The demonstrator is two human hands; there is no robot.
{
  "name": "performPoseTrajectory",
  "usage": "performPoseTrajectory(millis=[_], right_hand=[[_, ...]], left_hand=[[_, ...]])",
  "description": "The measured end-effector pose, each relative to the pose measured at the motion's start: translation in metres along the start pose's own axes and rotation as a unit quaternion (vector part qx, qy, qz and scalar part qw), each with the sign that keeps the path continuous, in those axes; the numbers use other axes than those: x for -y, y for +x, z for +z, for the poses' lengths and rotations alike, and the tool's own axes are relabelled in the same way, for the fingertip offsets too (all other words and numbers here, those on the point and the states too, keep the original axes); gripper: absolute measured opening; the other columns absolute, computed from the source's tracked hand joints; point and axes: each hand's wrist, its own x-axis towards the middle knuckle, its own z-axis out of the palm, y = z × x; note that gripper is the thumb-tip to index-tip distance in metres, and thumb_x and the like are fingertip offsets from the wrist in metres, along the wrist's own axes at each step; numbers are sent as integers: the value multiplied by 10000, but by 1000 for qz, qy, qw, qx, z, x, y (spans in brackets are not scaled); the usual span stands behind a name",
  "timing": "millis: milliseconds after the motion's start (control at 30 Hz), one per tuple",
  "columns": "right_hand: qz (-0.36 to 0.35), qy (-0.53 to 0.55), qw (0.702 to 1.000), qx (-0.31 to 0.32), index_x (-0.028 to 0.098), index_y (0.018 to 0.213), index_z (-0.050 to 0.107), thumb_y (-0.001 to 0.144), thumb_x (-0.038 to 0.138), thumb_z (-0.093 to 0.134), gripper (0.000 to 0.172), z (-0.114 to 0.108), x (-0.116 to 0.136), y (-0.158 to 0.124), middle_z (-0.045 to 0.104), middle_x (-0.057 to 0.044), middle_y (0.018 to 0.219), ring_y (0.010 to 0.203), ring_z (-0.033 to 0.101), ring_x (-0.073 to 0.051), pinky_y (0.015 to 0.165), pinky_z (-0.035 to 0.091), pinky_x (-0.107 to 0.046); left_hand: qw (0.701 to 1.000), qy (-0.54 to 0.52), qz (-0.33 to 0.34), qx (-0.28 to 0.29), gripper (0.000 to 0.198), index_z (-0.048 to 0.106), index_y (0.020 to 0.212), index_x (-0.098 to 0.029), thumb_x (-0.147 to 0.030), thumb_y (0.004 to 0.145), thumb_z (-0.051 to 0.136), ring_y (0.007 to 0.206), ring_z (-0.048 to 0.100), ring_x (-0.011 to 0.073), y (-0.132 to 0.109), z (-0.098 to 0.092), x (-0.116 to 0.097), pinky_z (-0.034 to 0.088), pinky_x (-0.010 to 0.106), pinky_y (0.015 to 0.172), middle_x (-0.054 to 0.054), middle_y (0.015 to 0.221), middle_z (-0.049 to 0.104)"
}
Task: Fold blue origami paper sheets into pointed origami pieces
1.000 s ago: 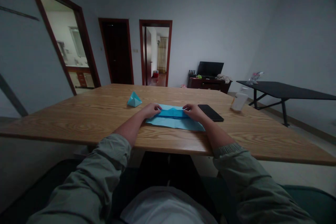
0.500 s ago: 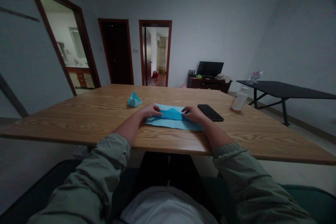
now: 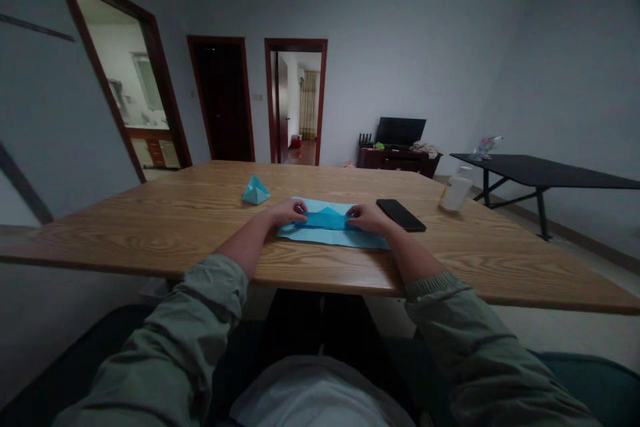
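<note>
A darker blue piece of folded paper (image 3: 325,220) lies across a light blue sheet (image 3: 335,237) on the wooden table. A band runs along its near side, and a small peak shows behind the band. My left hand (image 3: 286,212) pinches the paper's left end between thumb and bent fingers. At the right end, the fingers of my right hand (image 3: 369,217) are closed on the same paper. My fingers partly cover both ends. Beyond my left hand stands a light blue folded paper shape (image 3: 255,191) with a pointed top.
A black phone (image 3: 401,215) lies just right of my right hand. Farther right on the wooden table (image 3: 200,227) stands a translucent bottle (image 3: 455,189). A black table (image 3: 545,170) stands by the right wall, and a television (image 3: 401,131) sits on a cabinet at the back.
The paper's near band has come up and away from me, covering more of the peak. My fingers have curled in closer at both ends. Everything else stays in place.
</note>
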Motion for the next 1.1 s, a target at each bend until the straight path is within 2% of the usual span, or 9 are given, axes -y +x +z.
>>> performPoseTrajectory(millis=[100,233,367,433,500,600,700,933,1100], right_hand=[[-1,4,1000,-2,188,1045,712,801,247,645,260,1,1,-1,707,-29,885,690,601,-124,572,406,-196],[1,-49,999,-17,199,1077,696,812,257,637,278,2,7,-5,705,-50,932,720,615,-151,618,424,-225],[-95,-150,984,-27,231,1176,681,862,276,581,333,8,21,-12,663,-98,1153,983,630,-224,856,448,-284],[-147,-162,976,-9,244,1269,637,914,389,525,399,15,31,-16,580,-112,1319,1166,564,-259,1001,392,-330],[-153,-161,975,30,230,1401,522,923,553,469,579,22,39,-19,443,-139,1465,1316,444,-306,1101,302,-417],[-132,-162,975,74,210,1510,347,912,664,394,752,31,44,-19,257,-170,1562,1433,246,-354,1148,170,-531],[-135,-151,976,84,203,1533,282,912,682,368,789,35,42,-17,197,-175,1578,1452,185,-361,1152,142,-547],[-153,-108,982,22,180,1547,232,845,660,525,899,36,35,-15,243,-164,1567,1399,338,-322,1132,281,-411],[-171,-119,978,-7,145,1490,384,904,541,502,717,38,35,-15,365,-176,1508,1352,418,-309,1108,325,-380]], left_hand=[[998,60,-16,-27,366,626,985,-156,-362,690,696,652,535,116,-2,0,-1,392,218,579,3,752,613],[980,191,1,-64,269,692,966,-190,-304,723,672,688,561,130,-5,3,-6,402,224,620,23,812,656],[962,268,35,-43,258,752,924,-210,-377,744,672,777,593,172,-10,8,-17,427,240,714,48,869,677],[958,284,35,-27,400,756,971,-220,-503,690,719,870,606,204,-12,10,-22,441,244,770,62,979,679],[954,296,35,-19,521,746,1031,-229,-576,642,740,976,601,233,-13,12,-25,444,248,834,75,1095,664],[947,317,45,-18,515,731,1085,-225,-565,700,699,1066,587,252,-14,14,-27,432,262,912,92,1172,653],[938,341,57,-24,460,720,1113,-224,-507,756,657,1082,591,262,-14,16,-27,432,283,931,97,1181,667],[929,361,69,-30,492,685,1162,-258,-478,722,672,1003,629,231,-15,21,-33,464,285,885,47,1136,697],[928,367,60,-23,526,640,1227,-251,-432,733,644,1033,629,218,-18,22,-36,472,276,903,43,1193,676]])
